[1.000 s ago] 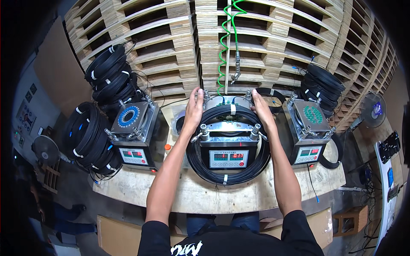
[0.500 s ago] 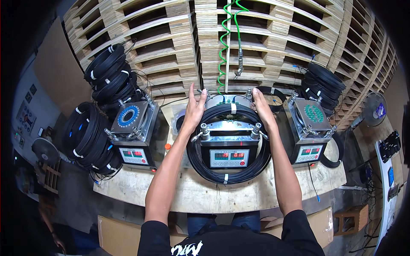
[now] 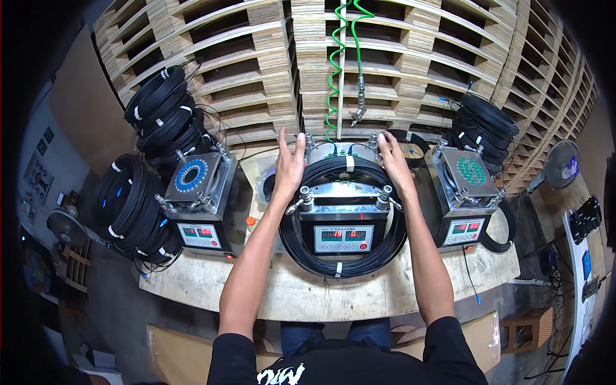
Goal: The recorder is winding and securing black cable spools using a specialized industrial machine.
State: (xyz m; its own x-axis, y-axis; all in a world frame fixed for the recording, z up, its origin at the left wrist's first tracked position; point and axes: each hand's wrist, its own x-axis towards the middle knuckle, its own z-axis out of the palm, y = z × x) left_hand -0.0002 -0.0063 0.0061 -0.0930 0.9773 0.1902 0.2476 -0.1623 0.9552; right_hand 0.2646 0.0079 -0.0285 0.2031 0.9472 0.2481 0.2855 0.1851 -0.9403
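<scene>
A compact bench machine with a metal plate on top and a lit front display [image 3: 340,238] stands in the middle. A coil of black cable [image 3: 292,247], tied with white bands, hangs round it, passing over the top and below the display. My left hand [image 3: 291,165] is at the rear left corner, fingers apart, beside a metal corner post [image 3: 308,141]. At the rear right corner my right hand [image 3: 396,165] lies beside another post [image 3: 374,140], its fingers stretched forward and partly hidden. Neither hand visibly holds anything. Green connectors show on the plate's far side, mostly covered by the coil.
Two similar machines flank it: one with a ring of blue connectors [image 3: 190,175], one with green connectors [image 3: 472,171]. Stacks of black cable coils [image 3: 163,106] stand beyond both. A green air hose [image 3: 360,58] hangs before wooden pallets [image 3: 256,64]. An orange cap [image 3: 250,221] is left.
My left hand has shifted slightly left, its thumb off the rear post. The right hand stays nearly still. The middle machine's right-hand display reading has changed.
</scene>
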